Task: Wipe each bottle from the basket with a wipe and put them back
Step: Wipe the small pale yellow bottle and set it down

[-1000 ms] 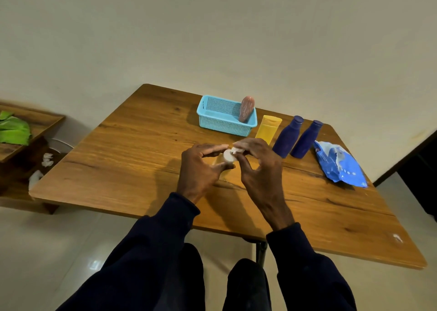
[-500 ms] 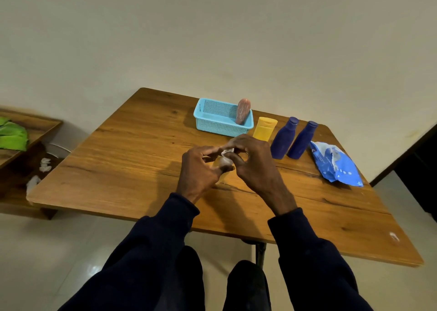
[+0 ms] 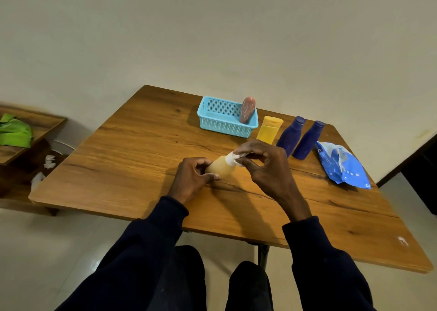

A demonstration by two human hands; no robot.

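Nearest us, our left hand (image 3: 192, 178) gripped the tan bottle (image 3: 220, 167) above the table (image 3: 142, 150); at 1 o'clock our right hand (image 3: 267, 166) pinched a wipe (image 3: 234, 159) around its cap. Farther at 12 o'clock sat the basket (image 3: 222, 126), a pink bottle (image 3: 247, 109) leaning inside.

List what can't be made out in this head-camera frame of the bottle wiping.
- Pale yellow plastic bottle: base hidden inside the left hand.
- Its white cap: partly covered by the white wipe and the right hand.
- Pink-brown bottle: lower end hidden by the light blue mesh basket.
- Blue wipes packet: print too small to read.
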